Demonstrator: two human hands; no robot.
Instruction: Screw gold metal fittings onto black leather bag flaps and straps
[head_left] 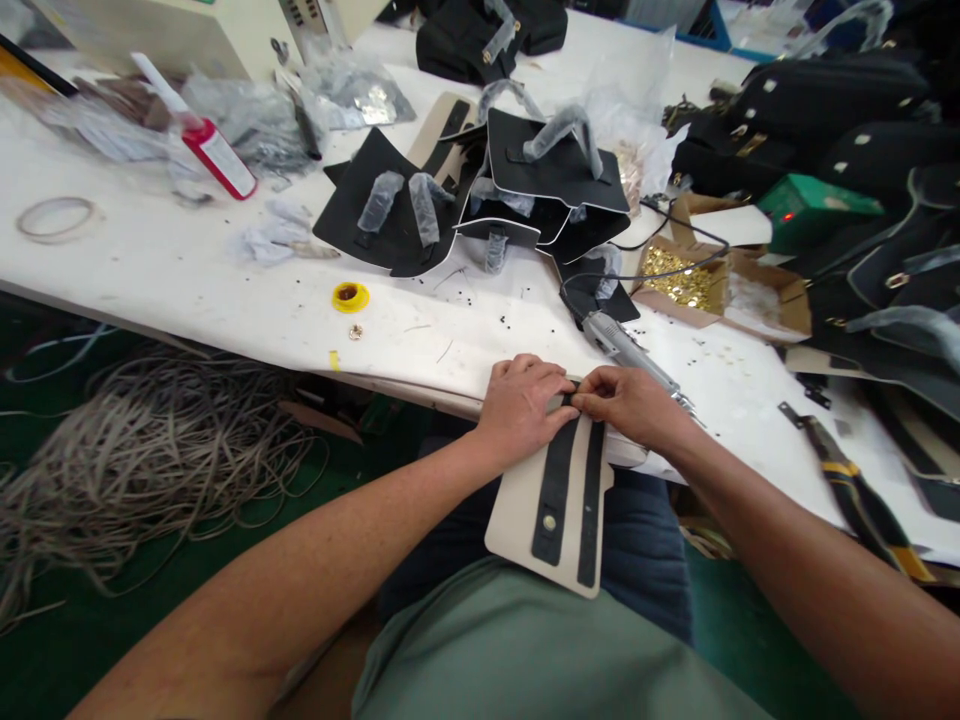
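A flat beige panel (517, 510) with two black strips rests between the table edge and my lap. A round metal snap (550, 522) sits near the lower end of the wider strip. My left hand (525, 405) grips the panel's upper end, thumb on top. My right hand (626, 400) pinches at the same end, fingertips touching the black strip beside the left thumb; any small part between the fingertips is hidden. Just beyond my right hand lies a grey electric screwdriver (626, 345) with a dark cable.
Black bag pieces with wrapped handles (555, 170) lie ahead. Gold hardware fills a cardboard box (679, 280) at right, near a green box (817, 210) and pliers (855, 490). A yellow ring (350, 296) and a red-labelled bottle (217, 155) are at left. Tangled cord (150, 460) covers the floor.
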